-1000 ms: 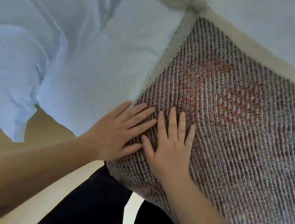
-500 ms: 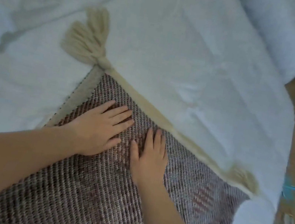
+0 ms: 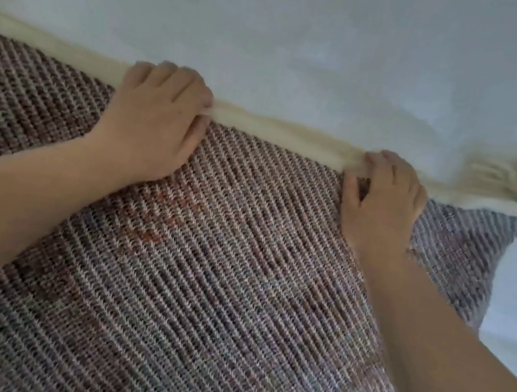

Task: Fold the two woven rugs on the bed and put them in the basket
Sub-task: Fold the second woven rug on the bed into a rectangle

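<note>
Both hands, left hand (image 3: 156,124) and right hand (image 3: 383,199), gripping woven rug's (image 3: 200,288) cream border (image 3: 278,130) on white bedsheet (image 3: 311,33).

The woven rug (image 3: 203,272) (brownish-grey weave, faint orange motif) lies flat on the white bed (image 3: 311,33), its cream far edge ending in a tassel (image 3: 509,183).

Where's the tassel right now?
In the head view the tassel lies far right on the white bedding, at the rug's corner beyond the right hand.

A rumpled pale-blue bedsheet (image 3: 311,33) spreads across the top of the view.
</note>
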### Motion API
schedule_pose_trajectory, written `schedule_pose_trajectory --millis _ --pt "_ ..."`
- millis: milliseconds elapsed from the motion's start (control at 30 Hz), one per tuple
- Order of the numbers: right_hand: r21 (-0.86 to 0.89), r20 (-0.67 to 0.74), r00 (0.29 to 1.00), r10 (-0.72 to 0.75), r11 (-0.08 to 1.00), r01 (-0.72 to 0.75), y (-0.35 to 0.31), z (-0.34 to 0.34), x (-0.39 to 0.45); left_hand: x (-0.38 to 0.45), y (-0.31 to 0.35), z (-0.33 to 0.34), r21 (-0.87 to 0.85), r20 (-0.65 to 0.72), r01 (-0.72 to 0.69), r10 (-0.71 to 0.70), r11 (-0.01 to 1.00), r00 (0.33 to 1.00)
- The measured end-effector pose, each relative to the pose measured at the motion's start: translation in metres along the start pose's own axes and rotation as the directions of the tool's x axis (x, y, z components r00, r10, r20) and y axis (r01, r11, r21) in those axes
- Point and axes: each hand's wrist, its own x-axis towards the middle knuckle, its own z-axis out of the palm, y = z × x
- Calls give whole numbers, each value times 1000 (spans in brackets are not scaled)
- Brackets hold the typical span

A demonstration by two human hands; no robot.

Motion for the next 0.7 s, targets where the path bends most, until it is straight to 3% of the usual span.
schedule_pose_trajectory --millis 100,200,267,400,533,600,700 --pt "20 -86 996 -35 999 37 30 1 13 10 4 -2 58 -53 -23 26 998 998" --pt "20 -183 981 -65 997 70 27 -11 40 29 14 -11 108 -105 144 -132 984 986" --pt "43 -266 964 12 999 -1 22 -21 59 40 19 -14 157 -126 252 -234 955 964" --pt "-80 -103 995 4 997 -12 22 -4 63 37 30 -3 173 15 248 -255 953 967" --pt "60 -130 992 -1 998 9 8 -5 29 11 28 -10 110 50 308 -315 945 948" --pt "139 -116 989 -89 985 105 -17 -7 -9 -18 36 -17 46 130 286 -289 957 948" --pt "185 60 934 -352 923 336 -65 13 -84 -85 48 -19 -4 326 147 -138 989 935"
